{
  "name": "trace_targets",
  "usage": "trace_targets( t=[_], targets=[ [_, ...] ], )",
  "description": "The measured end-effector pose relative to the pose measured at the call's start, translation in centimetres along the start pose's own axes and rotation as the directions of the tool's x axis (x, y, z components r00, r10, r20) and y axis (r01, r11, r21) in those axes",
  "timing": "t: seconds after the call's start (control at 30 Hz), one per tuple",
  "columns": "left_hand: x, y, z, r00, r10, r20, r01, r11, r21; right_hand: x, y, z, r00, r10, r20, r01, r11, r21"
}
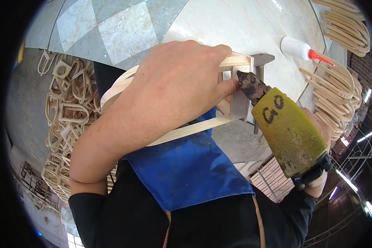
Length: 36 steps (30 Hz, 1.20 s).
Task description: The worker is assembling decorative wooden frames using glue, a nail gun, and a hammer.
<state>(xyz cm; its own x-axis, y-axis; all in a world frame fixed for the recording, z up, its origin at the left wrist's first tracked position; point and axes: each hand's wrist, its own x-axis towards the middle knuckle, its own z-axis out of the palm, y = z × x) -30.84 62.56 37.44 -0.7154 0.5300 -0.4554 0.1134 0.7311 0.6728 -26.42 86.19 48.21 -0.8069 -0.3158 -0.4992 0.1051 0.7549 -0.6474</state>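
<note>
A curved, light wooden frame (190, 129) is held across my lap, its squared end pointing right. My left hand (182, 78) lies over it, fingers closed round its far side and thumb near the squared end. In my right hand (317, 126), mostly hidden behind the tool, is a worn yellow nail gun (291, 132). The gun's dark nose is tilted up to the left, close to my left thumb and the frame's end; whether it touches the wood, I cannot tell. Just beyond that end a hammer (263, 59) rests at the table edge, its handle partly covered.
On the pale worktable (223, 25) a white squeeze bottle (295, 47) with a red tip lies on its side. Bent wooden pieces (332, 93) are stacked at the right. A large heap of wooden frames (72, 107) stands at the left. A blue apron (190, 173) covers my lap.
</note>
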Motion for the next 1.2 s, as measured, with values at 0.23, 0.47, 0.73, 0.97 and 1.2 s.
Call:
trace_targets(
  t=[0.23, 0.47, 0.73, 0.97, 1.2],
  targets=[
    [0.0, -0.5, 0.8, 0.995, 0.059, -0.081, -0.055, 0.998, 0.043, 0.4, -0.7, -0.6, 0.996, -0.049, 0.078, 0.066, 0.973, -0.220],
    [-0.1, -0.5, 0.7, 0.993, 0.069, -0.093, -0.064, 0.997, 0.051, 0.1, -0.9, -0.5, 0.993, 0.071, 0.092, -0.066, 0.996, -0.054],
    [-2.2, 0.2, 0.1, 0.976, 0.168, -0.141, -0.160, 0.985, 0.067, -4.4, 2.6, 2.6, 0.936, -0.061, -0.345, 0.013, 0.990, -0.141],
    [-4.5, 1.0, -0.1, 0.804, 0.376, -0.461, -0.179, 0.893, 0.414, -7.3, 9.6, 3.4, 0.724, 0.094, -0.683, -0.217, 0.972, -0.096],
    [-3.9, -0.4, 2.9, 0.675, 0.508, -0.536, -0.143, 0.802, 0.580, -9.0, 17.8, 2.9, 0.608, 0.437, -0.663, -0.568, 0.823, 0.022]
  ],
)
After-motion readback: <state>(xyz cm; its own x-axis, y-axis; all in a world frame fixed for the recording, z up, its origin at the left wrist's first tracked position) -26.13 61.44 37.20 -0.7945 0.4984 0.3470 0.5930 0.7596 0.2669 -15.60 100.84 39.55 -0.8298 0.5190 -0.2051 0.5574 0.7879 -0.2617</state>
